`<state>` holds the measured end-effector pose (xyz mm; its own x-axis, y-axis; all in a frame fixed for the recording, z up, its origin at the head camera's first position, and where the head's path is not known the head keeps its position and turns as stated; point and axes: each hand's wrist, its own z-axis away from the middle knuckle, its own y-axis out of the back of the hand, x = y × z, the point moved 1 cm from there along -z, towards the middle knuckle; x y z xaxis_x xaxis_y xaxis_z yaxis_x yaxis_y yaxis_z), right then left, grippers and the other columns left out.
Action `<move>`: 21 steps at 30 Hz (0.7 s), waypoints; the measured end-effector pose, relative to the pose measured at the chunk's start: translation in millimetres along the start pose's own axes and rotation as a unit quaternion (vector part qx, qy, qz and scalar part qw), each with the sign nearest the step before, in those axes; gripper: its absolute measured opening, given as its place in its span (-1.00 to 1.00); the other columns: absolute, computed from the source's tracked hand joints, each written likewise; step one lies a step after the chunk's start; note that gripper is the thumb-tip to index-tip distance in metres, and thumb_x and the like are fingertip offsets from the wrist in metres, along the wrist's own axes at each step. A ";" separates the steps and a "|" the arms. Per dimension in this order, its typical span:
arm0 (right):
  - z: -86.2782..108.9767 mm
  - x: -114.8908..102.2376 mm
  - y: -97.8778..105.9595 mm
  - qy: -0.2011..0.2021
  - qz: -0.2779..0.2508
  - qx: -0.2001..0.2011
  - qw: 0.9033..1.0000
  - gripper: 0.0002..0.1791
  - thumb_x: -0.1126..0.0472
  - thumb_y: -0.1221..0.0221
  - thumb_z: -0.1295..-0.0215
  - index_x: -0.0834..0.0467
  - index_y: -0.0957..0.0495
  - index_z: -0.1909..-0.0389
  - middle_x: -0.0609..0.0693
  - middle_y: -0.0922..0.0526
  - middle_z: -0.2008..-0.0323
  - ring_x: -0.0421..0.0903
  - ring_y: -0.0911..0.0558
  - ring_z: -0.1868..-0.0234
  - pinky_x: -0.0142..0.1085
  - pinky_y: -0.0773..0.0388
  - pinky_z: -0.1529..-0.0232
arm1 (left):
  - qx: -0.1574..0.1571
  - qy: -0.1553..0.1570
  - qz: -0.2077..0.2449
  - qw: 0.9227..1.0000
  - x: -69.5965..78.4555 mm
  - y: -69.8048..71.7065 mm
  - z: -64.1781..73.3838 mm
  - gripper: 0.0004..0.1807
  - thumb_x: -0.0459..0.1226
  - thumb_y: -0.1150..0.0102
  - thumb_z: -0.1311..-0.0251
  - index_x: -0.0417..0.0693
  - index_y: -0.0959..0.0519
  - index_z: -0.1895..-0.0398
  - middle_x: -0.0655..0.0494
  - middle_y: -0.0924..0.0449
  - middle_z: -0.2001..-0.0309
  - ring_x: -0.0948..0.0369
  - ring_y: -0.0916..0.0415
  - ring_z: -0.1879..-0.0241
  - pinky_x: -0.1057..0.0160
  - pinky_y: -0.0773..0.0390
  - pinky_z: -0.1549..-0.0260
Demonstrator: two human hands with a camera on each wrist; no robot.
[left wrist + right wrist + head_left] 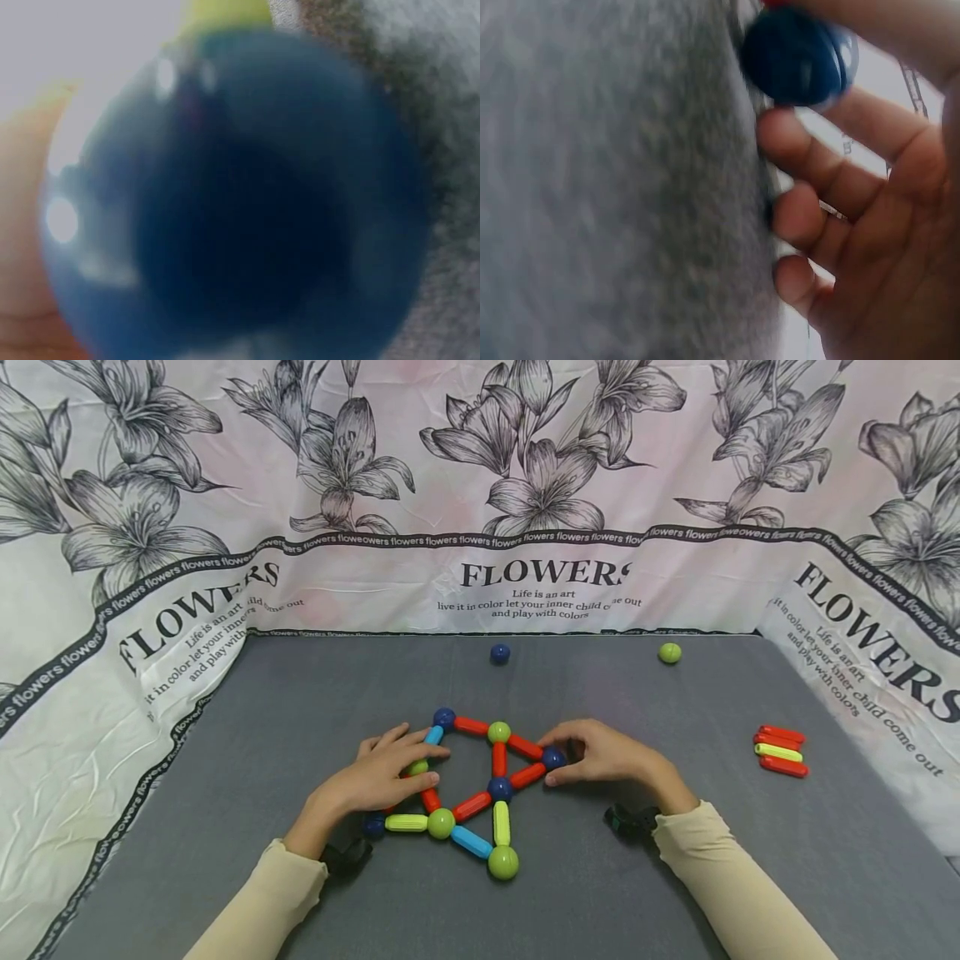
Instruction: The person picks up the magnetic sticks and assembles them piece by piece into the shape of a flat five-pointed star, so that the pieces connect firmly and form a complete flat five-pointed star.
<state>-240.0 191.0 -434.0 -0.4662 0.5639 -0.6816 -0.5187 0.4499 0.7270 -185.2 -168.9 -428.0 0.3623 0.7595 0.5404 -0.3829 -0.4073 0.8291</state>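
Note:
A flat frame of magnetic rods and balls lies on the grey table. My left hand (378,772) rests over its left side, fingers spread fairly straight across a light blue rod (433,735) and beside a green ball (417,767). A dark blue ball (240,202) fills the left wrist view close up, hiding most of that hand. At the frame's right corner my right hand (611,752) pinches another dark blue ball (553,757) between thumb and fingers; two red rods (527,747) meet there. In the right wrist view, that ball (795,56) sits beside the curled fingertips (784,135).
Near the back edge lie a loose dark blue ball (499,653) and a loose green ball (670,652). Several loose rods, red ones and a yellow-green one (778,752), lie side by side at the right. Flower-printed cloth (543,585) borders the table at the back and sides.

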 end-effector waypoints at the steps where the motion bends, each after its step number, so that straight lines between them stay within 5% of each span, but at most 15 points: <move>1: 0.4 0.5 0.9 -0.003 -0.011 -0.007 1.000 -0.48 -0.05 -0.45 -0.19 0.04 -0.67 -0.14 -0.08 -0.62 0.22 -0.18 -0.48 0.34 -0.38 -0.42 0.35 | 0.001 -0.001 0.002 1.000 -0.1 0.1 0.0 -0.49 0.08 -0.07 -0.46 0.29 -0.46 -0.42 0.00 -0.09 -0.61 -0.24 0.22 -0.62 -0.46 0.19 -0.39; 21: 4.5 2.5 10.3 0.000 -0.083 -0.007 0.996 -0.65 0.13 -0.35 -0.33 0.16 -0.68 -0.09 0.00 -0.63 0.29 -0.19 -0.53 0.43 -0.38 -0.48 0.40 | -0.006 -0.001 0.001 1.000 1.9 3.1 1.9 -0.46 0.09 -0.14 -0.41 0.25 -0.47 -0.41 0.00 -0.12 -0.61 -0.26 0.21 -0.62 -0.46 0.16 -0.39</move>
<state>-243.3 200.2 -427.8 -0.3721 0.4828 -0.7927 -0.5986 0.5278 0.6025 -184.1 -169.7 -424.1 0.3636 0.7568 0.5432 -0.3935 -0.4037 0.8259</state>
